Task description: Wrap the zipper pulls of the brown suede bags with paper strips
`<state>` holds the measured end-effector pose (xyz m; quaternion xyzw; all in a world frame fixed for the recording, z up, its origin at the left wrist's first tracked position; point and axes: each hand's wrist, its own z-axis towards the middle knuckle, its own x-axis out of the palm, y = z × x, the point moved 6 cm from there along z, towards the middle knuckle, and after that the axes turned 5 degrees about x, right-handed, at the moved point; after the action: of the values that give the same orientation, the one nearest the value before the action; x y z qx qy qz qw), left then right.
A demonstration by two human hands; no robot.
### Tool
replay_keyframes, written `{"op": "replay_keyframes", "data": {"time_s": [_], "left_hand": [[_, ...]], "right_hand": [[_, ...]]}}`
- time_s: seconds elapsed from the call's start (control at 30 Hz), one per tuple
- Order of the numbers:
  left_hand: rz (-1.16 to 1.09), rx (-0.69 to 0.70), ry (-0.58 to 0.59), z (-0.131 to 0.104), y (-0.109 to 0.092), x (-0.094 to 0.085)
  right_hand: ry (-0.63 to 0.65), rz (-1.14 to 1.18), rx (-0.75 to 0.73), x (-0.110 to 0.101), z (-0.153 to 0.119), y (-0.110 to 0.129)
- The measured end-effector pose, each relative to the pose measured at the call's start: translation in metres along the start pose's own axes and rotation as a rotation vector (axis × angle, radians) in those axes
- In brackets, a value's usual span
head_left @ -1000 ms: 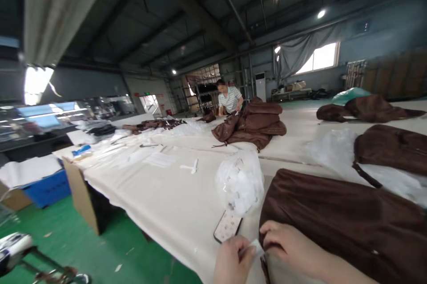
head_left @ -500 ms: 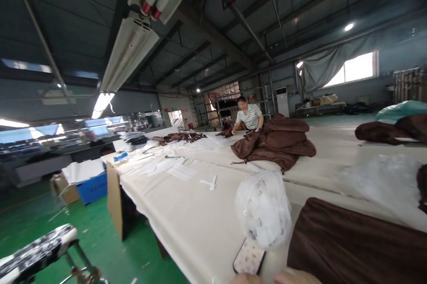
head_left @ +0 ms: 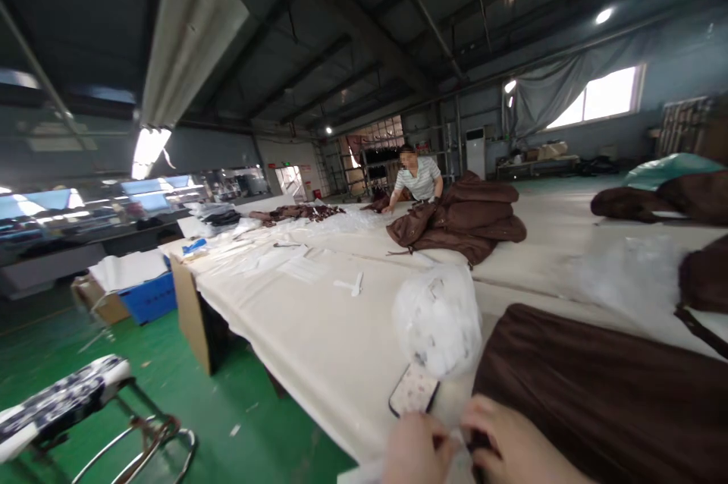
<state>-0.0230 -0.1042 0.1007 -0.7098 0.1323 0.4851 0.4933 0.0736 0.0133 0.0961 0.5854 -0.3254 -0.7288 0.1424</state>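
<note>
At the lower edge of the view, my left hand [head_left: 418, 447] is closed, its fingers curled in. My right hand [head_left: 509, 438] is close beside it, thumb and fingers bent together. Between them is a small pale, translucent bit and something dark, too blurred to name. A brown garment [head_left: 591, 385] lies flat beside my right hand. Just beyond my left hand is a phone in a patterned case [head_left: 412, 391]. Touching the phone's far end is a clear plastic bag [head_left: 437, 321] filled with white pieces.
A long table with a pale cover [head_left: 318, 332] runs away from me. A pile of brown garments [head_left: 475, 222] lies on it, with a person in a striped shirt [head_left: 419, 179] behind. Clear plastic [head_left: 631, 268] lies right. A stool [head_left: 85, 400] and blue box [head_left: 145, 298] stand left.
Both hands have come further up into view, closed near each other. The view has tilted downward, so the table, bag and garments sit higher in the picture.
</note>
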Motion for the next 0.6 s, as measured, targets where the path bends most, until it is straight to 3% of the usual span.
{"op": "replay_keyframes", "data": {"time_s": [0.1, 0.17, 0.27, 0.43, 0.6], "left_hand": [[0.053, 0.064, -0.007, -0.002, -0.006, -0.009], [0.051, 0.080, 0.022, -0.001, -0.007, -0.012], [0.043, 0.102, 0.048, 0.000, -0.010, -0.013], [0.063, 0.155, 0.039, -0.001, -0.024, -0.013], [0.105, 0.191, 0.078, 0.001, -0.038, -0.005]], "right_hand": [[-0.062, -0.049, 0.075, -0.022, -0.014, -0.006], [-0.055, -0.066, 0.138, -0.024, -0.018, -0.016], [-0.038, -0.043, 0.159, -0.018, -0.022, -0.023], [-0.121, -0.031, 0.112, -0.008, -0.027, -0.020], [-0.155, -0.010, 0.053, 0.000, -0.031, -0.024]]}}
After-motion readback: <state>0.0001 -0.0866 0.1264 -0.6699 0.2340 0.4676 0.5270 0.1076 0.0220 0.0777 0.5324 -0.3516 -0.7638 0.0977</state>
